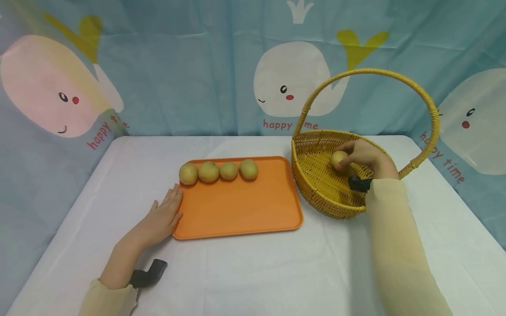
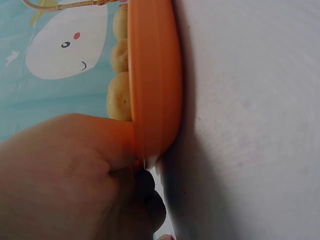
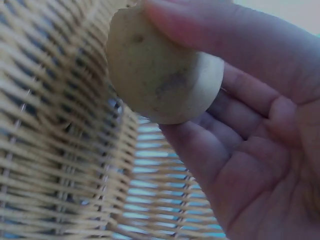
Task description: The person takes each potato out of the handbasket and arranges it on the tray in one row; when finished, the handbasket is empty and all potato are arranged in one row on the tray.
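My right hand [image 1: 361, 154] reaches into the yellow wicker basket [image 1: 316, 193] and pinches a potato [image 1: 338, 159] between thumb and fingers. In the right wrist view this potato [image 3: 160, 70] shows a dark patch on its skin, with the woven basket wall [image 3: 55, 120] beside it. My left hand [image 1: 160, 219] lies at the left edge of the orange tray [image 1: 241, 206], fingers straight and touching its rim. Up close in the left wrist view, the left hand [image 2: 65, 170] meets the tray's side [image 2: 155, 75]. Several potatoes [image 1: 208, 172] sit in a row along the tray's far left side.
A tall arched handle [image 1: 371, 71] rises over the basket, which stands right of the tray. White cloth [image 1: 245, 272] covers the table. Behind it hangs a blue curtain [image 1: 189, 79] printed with whales. Each wrist carries a black strap piece [image 1: 150, 274].
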The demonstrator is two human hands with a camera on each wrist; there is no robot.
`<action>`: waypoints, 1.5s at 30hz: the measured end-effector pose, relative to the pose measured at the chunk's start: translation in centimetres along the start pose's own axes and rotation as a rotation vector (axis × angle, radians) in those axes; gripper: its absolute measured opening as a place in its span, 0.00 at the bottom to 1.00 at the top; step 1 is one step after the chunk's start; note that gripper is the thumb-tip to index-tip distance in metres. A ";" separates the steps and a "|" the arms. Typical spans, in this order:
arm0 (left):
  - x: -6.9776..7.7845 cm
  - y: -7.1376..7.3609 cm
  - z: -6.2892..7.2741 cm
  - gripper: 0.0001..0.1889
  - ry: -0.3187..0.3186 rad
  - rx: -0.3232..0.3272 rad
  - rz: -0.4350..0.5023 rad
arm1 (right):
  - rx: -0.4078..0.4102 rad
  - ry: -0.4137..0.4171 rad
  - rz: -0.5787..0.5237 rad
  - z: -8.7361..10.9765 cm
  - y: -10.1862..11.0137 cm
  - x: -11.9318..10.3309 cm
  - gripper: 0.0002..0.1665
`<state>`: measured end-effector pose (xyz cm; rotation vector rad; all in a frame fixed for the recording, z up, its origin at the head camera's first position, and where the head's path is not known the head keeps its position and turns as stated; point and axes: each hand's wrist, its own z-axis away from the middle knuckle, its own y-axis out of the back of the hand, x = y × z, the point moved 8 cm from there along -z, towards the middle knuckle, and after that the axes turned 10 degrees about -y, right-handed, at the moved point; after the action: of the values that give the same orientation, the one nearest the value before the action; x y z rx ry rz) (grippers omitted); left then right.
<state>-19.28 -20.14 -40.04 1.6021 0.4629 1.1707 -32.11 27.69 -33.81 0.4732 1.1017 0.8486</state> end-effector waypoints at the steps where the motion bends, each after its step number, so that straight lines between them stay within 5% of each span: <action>1: 0.0 0.0 0.0 0.33 -0.001 0.001 -0.002 | 0.007 0.003 -0.021 0.1 0.1 -0.1 0.39; 23: 0.3 0.1 -0.1 0.33 -0.012 0.007 -0.006 | 0.093 0.274 -0.109 4.2 -1.2 -9.5 0.35; 45: 0.1 0.1 0.0 0.33 -0.001 0.010 -0.025 | -0.025 0.444 -0.098 3.9 -8.4 -16.8 0.34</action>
<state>-19.22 -20.09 -39.88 1.6013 0.4882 1.1508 -28.84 9.60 -28.47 0.2089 1.5061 0.9025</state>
